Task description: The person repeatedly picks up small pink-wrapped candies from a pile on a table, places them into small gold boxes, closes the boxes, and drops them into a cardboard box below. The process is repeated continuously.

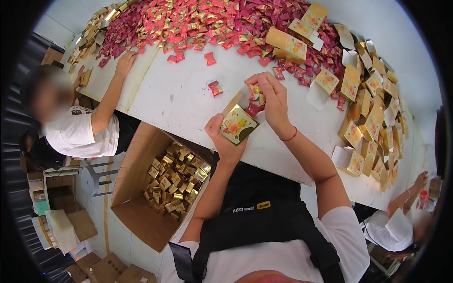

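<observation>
Gripped by the left fingers, the small gold cardboard box looks light and crushable, best held by its sides, while the right fingers pinch red-and-gold wrapped sweets at its open end.

A black fabric harness with a yellow label crosses a white short-sleeved shirt; red cord circles the right wrist.

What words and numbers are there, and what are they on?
I don't copy print, but here's where marks are:
Black fabric chest harness: white marks and yellow patch, too small.
Gold cardboard box in the left hand: any writing too small.
Red-and-gold wrapped sweets: too small, blurred.
Brown cardboard cartons: dark marks, blurred.
</observation>
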The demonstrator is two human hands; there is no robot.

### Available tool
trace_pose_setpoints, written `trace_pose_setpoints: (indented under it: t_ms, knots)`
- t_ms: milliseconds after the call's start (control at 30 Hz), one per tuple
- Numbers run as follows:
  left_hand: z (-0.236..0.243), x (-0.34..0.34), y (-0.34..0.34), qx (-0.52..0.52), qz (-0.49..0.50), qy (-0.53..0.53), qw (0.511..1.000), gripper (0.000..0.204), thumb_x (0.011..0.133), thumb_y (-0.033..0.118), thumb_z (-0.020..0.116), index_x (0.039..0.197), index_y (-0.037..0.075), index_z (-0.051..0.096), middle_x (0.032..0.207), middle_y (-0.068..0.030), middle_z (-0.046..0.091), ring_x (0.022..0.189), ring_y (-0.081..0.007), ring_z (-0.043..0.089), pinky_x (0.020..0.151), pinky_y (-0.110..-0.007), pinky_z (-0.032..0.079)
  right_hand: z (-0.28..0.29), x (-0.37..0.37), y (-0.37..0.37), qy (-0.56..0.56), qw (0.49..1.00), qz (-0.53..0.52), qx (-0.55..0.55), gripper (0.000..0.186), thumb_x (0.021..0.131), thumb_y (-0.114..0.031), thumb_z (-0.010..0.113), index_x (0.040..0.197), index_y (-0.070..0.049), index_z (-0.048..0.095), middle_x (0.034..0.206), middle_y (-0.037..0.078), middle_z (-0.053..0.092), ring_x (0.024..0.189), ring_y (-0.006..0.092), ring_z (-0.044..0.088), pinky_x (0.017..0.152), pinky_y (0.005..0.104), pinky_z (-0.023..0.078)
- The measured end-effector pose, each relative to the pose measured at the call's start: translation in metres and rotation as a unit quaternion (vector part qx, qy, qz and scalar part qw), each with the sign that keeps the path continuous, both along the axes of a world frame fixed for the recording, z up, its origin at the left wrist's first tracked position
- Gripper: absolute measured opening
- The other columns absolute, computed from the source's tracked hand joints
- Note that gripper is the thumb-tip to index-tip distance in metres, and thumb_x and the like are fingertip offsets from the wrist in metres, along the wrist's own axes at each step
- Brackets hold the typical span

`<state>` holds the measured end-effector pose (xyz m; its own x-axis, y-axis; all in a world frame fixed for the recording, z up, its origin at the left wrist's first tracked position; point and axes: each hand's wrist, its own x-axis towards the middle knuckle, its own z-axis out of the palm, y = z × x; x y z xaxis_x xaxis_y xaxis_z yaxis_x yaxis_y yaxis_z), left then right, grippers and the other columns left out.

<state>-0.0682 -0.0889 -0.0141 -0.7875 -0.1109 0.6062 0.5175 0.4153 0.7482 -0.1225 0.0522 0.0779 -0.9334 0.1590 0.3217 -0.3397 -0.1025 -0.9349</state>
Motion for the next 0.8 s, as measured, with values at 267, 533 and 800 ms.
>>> trace_pose_setpoints:
  t_ms: [267,533,800]
  knots:
    - [0.009,0.005,-0.003,0.045,0.036,-0.005,0.998,0.088,0.062,0.006,0.088,0.132,-0.002,0.036,0.129,-0.0169,0.039,0.121,-0.0265,0.042,0.101,-0.04,0.04,0.012,0.021,0.011,0.083,0.983,0.014,0.166,0.037,0.099,-0.015,0.045,0.132,-0.002,0.054,0.133,0.012,0.058,0.133,0.0248,0.045,0.114,0.0395,0.026]
    - [0.0,0.013,0.03,0.185,-0.163,0.04,0.968,0.075,0.084,0.02,0.071,0.136,0.004,0.02,0.143,-0.0253,0.027,0.133,-0.0352,0.034,0.109,-0.048,0.031,-0.015,0.06,-0.006,-0.061,0.979,0.1,-0.166,0.054,0.097,-0.021,0.048,0.145,0.0,0.033,0.14,0.012,0.043,0.13,0.0194,0.039,0.109,0.0338,0.03]
    - [0.035,0.001,0.023,0.368,-0.192,-0.334,0.846,0.035,0.105,0.037,0.038,0.119,0.006,0.048,0.118,-0.0065,0.055,0.11,-0.0153,0.05,0.1,-0.031,0.037,-0.064,0.065,0.002,-0.083,0.983,0.097,-0.129,0.044,0.088,-0.012,0.05,0.13,-0.001,0.047,0.11,0.004,0.053,0.091,0.0103,0.046,0.086,0.0242,0.037]
